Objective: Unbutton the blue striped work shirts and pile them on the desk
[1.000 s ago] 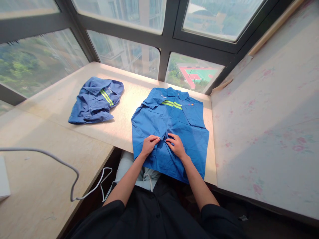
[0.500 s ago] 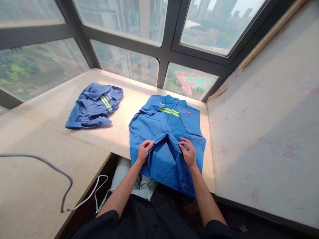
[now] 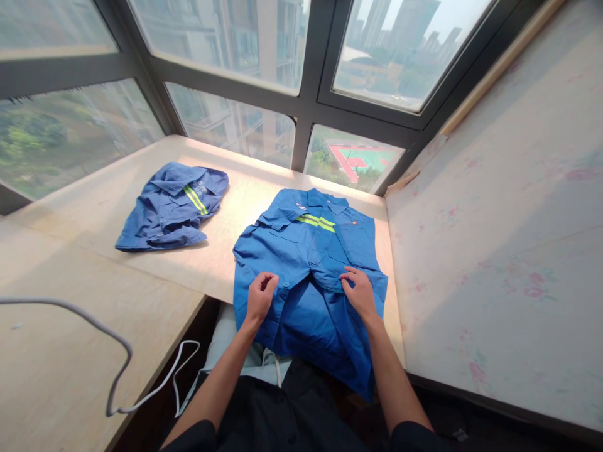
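Note:
A blue work jacket (image 3: 292, 251) with a collar and yellow-green reflective stripes lies front up, its lower front edges parted and its hem hanging over the table edge. My left hand (image 3: 261, 297) is over its left front panel, fingers curled together. No cloth shows between those fingers, and a button (image 3: 286, 285) on the front edge lies just right of them. At the other front edge is my right hand (image 3: 360, 292), thumb and forefinger closed on the jacket's cloth; the fingertips are partly hidden.
Another blue jacket (image 3: 172, 204), folded and striped, lies on the pale tabletop (image 3: 117, 270) at left. A white cable (image 3: 125, 351) loops across the front left. Windows (image 3: 230, 116) stand behind, and a flowered panel (image 3: 490, 263) rises at right.
My left hand has come away from the button edge, moving left and slightly nearer to me. The front edges lie flatter. My right hand stays at its edge. The view has shifted slightly.

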Demonstrator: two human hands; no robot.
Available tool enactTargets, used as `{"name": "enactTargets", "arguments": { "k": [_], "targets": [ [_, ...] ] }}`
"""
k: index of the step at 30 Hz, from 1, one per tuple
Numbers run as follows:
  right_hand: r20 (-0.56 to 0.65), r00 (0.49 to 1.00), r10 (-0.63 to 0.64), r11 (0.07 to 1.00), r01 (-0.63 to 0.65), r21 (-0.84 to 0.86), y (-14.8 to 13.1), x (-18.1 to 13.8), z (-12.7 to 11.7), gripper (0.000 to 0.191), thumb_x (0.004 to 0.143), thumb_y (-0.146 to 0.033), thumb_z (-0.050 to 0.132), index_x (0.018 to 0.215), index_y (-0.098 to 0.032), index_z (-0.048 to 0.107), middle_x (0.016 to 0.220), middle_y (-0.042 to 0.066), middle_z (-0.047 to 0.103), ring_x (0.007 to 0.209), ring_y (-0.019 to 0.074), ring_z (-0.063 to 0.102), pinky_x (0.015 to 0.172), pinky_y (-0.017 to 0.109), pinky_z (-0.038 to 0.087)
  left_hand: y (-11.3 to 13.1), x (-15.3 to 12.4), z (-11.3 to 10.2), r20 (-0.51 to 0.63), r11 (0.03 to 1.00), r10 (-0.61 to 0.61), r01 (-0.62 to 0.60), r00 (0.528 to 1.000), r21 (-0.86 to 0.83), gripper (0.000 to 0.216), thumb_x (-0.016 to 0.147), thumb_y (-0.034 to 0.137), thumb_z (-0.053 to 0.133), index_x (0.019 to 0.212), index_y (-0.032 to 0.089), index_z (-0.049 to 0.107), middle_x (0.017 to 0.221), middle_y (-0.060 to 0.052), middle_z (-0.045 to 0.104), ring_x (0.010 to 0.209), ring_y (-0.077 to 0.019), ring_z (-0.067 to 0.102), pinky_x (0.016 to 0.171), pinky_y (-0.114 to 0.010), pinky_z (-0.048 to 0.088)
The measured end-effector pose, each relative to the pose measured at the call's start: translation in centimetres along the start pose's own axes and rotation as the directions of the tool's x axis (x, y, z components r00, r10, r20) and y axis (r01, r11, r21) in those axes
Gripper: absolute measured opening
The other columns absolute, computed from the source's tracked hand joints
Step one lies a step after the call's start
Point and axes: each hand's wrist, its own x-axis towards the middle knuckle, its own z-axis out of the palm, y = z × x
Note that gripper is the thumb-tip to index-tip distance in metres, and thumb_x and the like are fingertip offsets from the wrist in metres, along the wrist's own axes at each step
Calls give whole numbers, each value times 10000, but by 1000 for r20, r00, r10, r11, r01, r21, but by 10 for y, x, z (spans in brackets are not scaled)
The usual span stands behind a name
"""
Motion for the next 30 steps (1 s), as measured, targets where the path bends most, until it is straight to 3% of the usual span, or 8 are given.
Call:
{"name": "enactTargets", "arguments": {
  "k": [2,6,11,16,20,25,30],
  "targets": [
    [-1,998,-70,997,69,-44,-13,3,-1,244,844,-174,500,943,-182,723,1157,106,662,1111,257,576,1006,459,445,11,3,0,11,995,82,-82,997,59,268,833,381,574,862,151,707,826,-40,666,764,-144,582,702,-250,448],
    [40,980,-194,971,198,-135,-48,9,3,294,868,-128,477,1046,-177,706,1168,113,644,1105,251,562,980,432,459,27,8,9,156,963,222,-241,963,122,257,858,374,586,821,164,729,852,-45,694,793,-149,601,699,-251,447],
    [240,923,-302,930,340,-138,-77,12,29,221,864,-199,616,1067,-199,704,1165,100,631,1095,260,546,936,411,462,25,14,35,300,942,230,-289,926,171,239,888,326,544,787,160,685,826,-36,670,791,-139,585,698,-246,434],
    [321,925,-201,929,284,-236,-68,19,54,259,828,-178,675,1085,-186,707,1127,102,638,1045,264,552,886,389,464,7,26,60,332,834,201,-339,922,435,293,953,257,421,805,156,653,871,-61,650,867,-172,572,829,-297,430],
    [312,936,-161,936,246,-254,-51,20,59,222,864,-227,661,1076,-207,723,1064,84,656,986,243,564,856,372,461,-6,30,71,400,701,173,-398,900,592,265,915,294,534,1101,163,669,1091,-86,640,1010,-206,569,926,-313,421],
    [252,956,-149,952,207,-224,-33,16,64,235,867,-240,666,1091,-227,733,1065,83,672,1000,237,570,875,373,459,-13,28,76,433,514,147,-443,889,734,354,864,330,604,1176,174,658,1138,-104,604,1039,-249,540,886,-336,424],
    [169,969,-182,959,212,-187,-22,15,73,155,874,-238,650,982,-235,762,1033,81,681,963,250,577,832,395,468,-16,29,77,446,483,164,-466,880,742,263,903,327,559,1081,205,709,1084,-106,604,958,-242,532,803,-337,403]
  ]
}}
